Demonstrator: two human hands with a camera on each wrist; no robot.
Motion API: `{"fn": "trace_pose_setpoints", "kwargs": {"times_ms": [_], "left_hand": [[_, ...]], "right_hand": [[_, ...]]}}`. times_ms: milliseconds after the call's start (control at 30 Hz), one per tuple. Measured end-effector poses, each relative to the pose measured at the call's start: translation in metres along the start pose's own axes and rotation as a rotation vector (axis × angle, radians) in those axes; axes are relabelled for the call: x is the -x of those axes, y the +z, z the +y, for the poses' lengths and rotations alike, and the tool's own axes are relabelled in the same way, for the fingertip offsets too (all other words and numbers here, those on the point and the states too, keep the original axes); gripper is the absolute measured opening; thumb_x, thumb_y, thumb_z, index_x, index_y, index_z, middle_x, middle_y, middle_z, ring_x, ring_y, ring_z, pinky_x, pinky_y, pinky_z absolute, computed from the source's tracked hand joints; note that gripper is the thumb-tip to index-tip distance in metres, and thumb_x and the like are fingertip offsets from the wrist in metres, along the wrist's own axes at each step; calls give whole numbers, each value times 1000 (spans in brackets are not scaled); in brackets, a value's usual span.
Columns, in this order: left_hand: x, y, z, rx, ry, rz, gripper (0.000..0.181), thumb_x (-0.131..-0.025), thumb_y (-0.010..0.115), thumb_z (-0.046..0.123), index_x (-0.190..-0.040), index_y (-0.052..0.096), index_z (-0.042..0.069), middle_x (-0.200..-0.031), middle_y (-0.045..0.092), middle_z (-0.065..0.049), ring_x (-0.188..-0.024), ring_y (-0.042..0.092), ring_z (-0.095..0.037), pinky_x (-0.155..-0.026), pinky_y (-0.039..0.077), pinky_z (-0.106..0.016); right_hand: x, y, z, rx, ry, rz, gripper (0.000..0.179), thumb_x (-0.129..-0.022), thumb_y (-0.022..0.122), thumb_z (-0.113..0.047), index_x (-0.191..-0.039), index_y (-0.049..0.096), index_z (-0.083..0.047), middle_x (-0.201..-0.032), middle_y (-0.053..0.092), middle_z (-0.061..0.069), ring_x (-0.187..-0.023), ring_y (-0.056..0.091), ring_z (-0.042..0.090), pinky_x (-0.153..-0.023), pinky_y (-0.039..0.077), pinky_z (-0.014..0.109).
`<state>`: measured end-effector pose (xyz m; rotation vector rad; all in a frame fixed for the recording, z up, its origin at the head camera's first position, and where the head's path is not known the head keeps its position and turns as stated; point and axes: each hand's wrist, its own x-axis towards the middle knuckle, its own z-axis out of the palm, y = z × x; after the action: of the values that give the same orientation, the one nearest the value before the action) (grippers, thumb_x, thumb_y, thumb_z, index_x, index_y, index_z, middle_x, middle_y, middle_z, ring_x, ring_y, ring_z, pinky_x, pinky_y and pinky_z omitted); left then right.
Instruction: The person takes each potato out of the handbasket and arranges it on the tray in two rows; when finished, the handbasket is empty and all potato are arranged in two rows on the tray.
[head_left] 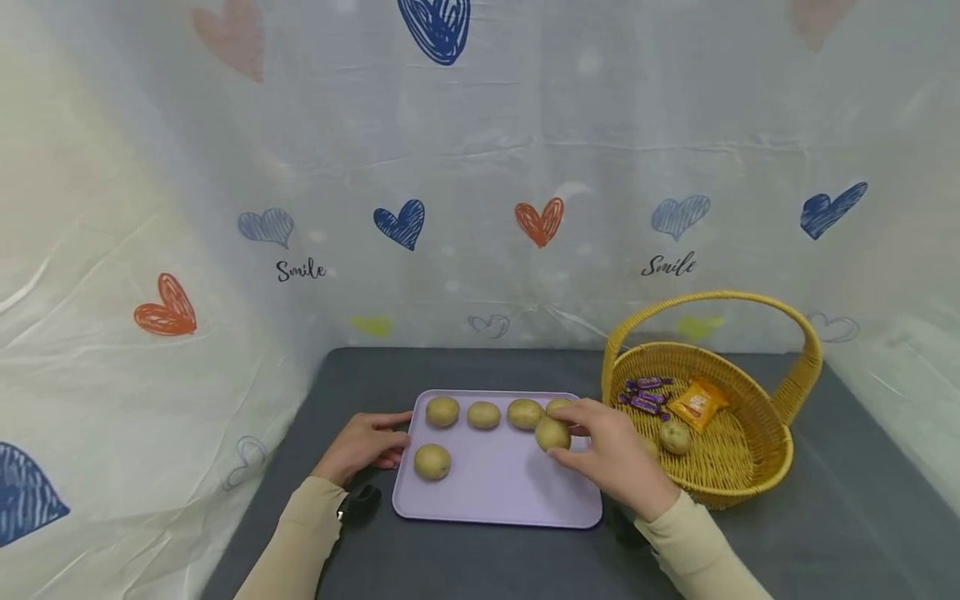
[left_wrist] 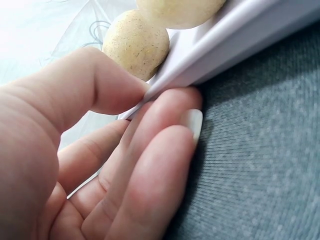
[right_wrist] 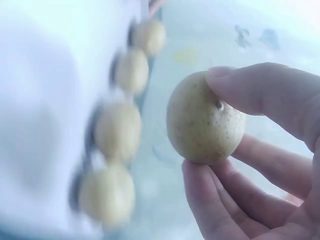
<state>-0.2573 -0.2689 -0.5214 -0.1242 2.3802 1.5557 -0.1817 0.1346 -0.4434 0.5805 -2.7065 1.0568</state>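
Observation:
My right hand (head_left: 618, 454) pinches a potato (head_left: 552, 434) between thumb and fingertips above the right part of a lilac tray (head_left: 495, 492). In the right wrist view the held potato (right_wrist: 200, 125) is apart from the row of potatoes. My left hand (head_left: 363, 446) grips the tray's left edge; the left wrist view has the thumb at the tray rim (left_wrist: 210, 55) and fingertips against its outer side. Several potatoes (head_left: 483, 415) lie in a row along the tray's far side, the rightmost partly hidden by my right hand. Another potato (head_left: 432, 462) sits front left.
Right of the tray stands a yellow wicker basket (head_left: 780, 450) with a tall handle. It holds purple-wrapped candies (head_left: 647, 403), an orange packet (head_left: 697, 403) and a potato (head_left: 675, 437), with another partly behind my right hand. A dark grey cloth (head_left: 465, 562) covers the table; a printed curtain hangs behind.

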Motion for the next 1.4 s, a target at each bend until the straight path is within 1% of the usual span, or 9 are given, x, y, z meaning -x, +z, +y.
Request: {"fn": "trace_pose_setpoints", "kwargs": {"times_ms": [133,267,433,533,700,800,1000,1200,1400], "left_hand": [[-3,3,0,12,-4,1,56,-87,88,20,-141,74,18,-79,79,-8,-65,73,-13,-60,63,-28],[-3,4,-1,17,-4,6,55,-87,87,19,-140,75,17,-77,78,-7,-62,71,-12,-58,62,-28],[-4,1,-1,18,-3,3,55,-87,87,18,-141,74,16,-77,78,-7,-63,71,-11,-59,62,-27],[-4,1,1,16,0,-3,55,-88,86,18,-141,74,15,-77,78,-7,-62,71,-11,-59,62,-27],[-2,1,1,6,-3,5,55,-88,85,18,-142,73,14,-75,76,-6,-61,69,-11,-58,62,-27],[0,1,2,2,0,12,54,-88,86,18,-141,74,15,-76,77,-7,-61,70,-11,-58,62,-27],[3,3,0,2,-10,15,54,-88,86,19,-141,74,16,-77,77,-6,-63,71,-11,-59,62,-27],[3,3,-2,4,1,14,55,-88,86,19,-141,74,15,-76,77,-6,-63,70,-12,-59,62,-28],[1,2,0,12,15,4,54,-88,85,19,-141,74,16,-77,78,-7,-65,72,-13,-60,62,-28]], "right_hand": [[-14,34,-7,-119,-4,-42,45,-84,93,-10,-126,78,-5,-119,74,4,-106,76,19,-93,65,34],[-26,61,-14,-191,-3,-79,45,-83,93,-7,-125,78,-1,-119,75,9,-105,77,23,-93,66,38],[-35,85,-20,-203,-24,-108,43,-83,93,-7,-123,78,-1,-114,75,9,-103,77,24,-91,66,40],[-36,94,-21,-183,-41,-118,44,-83,93,-6,-124,78,-1,-117,76,9,-103,76,24,-90,66,39],[-35,105,-20,-134,-66,-122,44,-82,94,-7,-122,78,-2,-117,76,7,-100,76,20,-87,65,34],[-34,109,-20,-124,-82,-116,43,-81,94,-8,-121,79,-3,-116,77,7,-99,75,17,-86,64,30],[-33,115,-19,-86,-104,-117,42,-81,95,-11,-119,80,-4,-113,78,5,-93,70,11,-80,59,23],[-33,117,-18,-81,-90,-124,43,-81,95,-12,-120,80,-4,-112,78,5,-92,68,10,-79,57,23],[-34,115,-19,-80,-83,-130,45,-81,95,-13,-122,80,-3,-112,77,5,-92,68,10,-79,58,24]]}}
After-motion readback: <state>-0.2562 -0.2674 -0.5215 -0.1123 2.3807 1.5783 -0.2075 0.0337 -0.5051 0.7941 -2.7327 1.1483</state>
